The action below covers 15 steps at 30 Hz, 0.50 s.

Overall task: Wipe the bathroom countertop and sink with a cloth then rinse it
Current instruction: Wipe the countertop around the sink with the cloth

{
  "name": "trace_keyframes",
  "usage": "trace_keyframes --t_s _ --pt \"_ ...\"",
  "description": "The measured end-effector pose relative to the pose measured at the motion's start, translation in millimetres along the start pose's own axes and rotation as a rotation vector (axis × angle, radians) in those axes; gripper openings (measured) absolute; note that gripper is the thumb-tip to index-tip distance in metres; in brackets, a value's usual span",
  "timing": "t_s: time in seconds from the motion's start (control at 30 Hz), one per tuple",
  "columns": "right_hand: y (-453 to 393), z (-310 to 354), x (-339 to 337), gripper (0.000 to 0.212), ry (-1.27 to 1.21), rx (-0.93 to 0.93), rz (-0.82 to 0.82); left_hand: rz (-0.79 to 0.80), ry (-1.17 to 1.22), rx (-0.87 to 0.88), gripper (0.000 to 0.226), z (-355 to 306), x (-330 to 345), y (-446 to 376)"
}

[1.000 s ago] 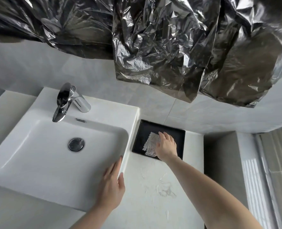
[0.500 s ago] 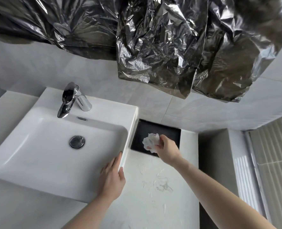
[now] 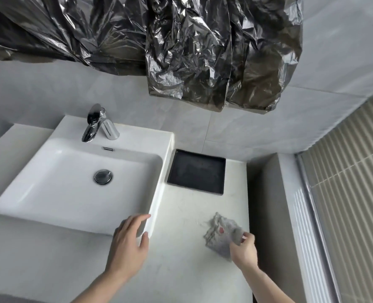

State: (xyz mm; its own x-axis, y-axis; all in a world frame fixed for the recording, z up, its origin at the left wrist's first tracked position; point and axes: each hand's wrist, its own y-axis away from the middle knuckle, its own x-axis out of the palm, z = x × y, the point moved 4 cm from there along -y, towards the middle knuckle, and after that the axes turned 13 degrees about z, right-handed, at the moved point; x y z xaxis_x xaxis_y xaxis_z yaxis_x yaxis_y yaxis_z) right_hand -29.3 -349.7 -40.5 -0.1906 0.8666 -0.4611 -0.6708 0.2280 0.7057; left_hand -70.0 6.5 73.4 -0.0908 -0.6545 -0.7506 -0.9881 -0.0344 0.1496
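Note:
A white square sink (image 3: 50, 206) sits on the pale countertop (image 3: 187, 270), with a chrome tap (image 3: 93, 123) at its back and a round drain plug (image 3: 102, 176) in the basin. My right hand (image 3: 244, 248) grips a crumpled grey-white cloth (image 3: 220, 234) over the countertop, right of the sink. My left hand (image 3: 128, 243) rests with relaxed fingers on the sink's front right corner.
A black tray (image 3: 196, 171) lies empty on the counter behind the cloth, against the tiled wall. Crinkled dark plastic sheeting (image 3: 181, 51) hangs overhead. A low ledge (image 3: 266, 204) and ribbed panel (image 3: 351, 193) bound the counter on the right.
My right hand picked the cloth out of the black tray and brought it toward me over the countertop. The left hand stayed at the sink's corner.

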Motion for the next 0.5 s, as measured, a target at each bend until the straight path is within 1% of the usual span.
trace_keyframes --t_s 0.07,0.1,0.17,0.23,0.3,0.4,0.5 --pt "11 -8 -3 0.066 0.119 -0.063 -0.151 0.006 -0.016 0.043 0.04 7 -5 37" --pt "18 -5 -2 0.071 0.181 -0.126 -0.171 0.025 -0.03 0.034 0.039 16 -5 53" --pt "23 2 5 0.078 0.298 -0.26 -0.108 0.067 -0.05 -0.035 0.041 46 2 79" --pt "21 10 16 0.081 0.43 -0.343 -0.028 0.13 -0.076 -0.151 0.048 85 14 95" --pt "12 15 26 0.081 0.534 -0.346 0.02 0.228 -0.131 -0.311 0.054 127 24 106" --pt "-7 13 41 0.09 0.637 -0.259 0.028 0.34 -0.179 -0.523 0.066 181 27 113" --pt "-18 10 56 0.102 0.731 -0.216 0.003 0.368 -0.218 -0.688 0.08 217 20 111"
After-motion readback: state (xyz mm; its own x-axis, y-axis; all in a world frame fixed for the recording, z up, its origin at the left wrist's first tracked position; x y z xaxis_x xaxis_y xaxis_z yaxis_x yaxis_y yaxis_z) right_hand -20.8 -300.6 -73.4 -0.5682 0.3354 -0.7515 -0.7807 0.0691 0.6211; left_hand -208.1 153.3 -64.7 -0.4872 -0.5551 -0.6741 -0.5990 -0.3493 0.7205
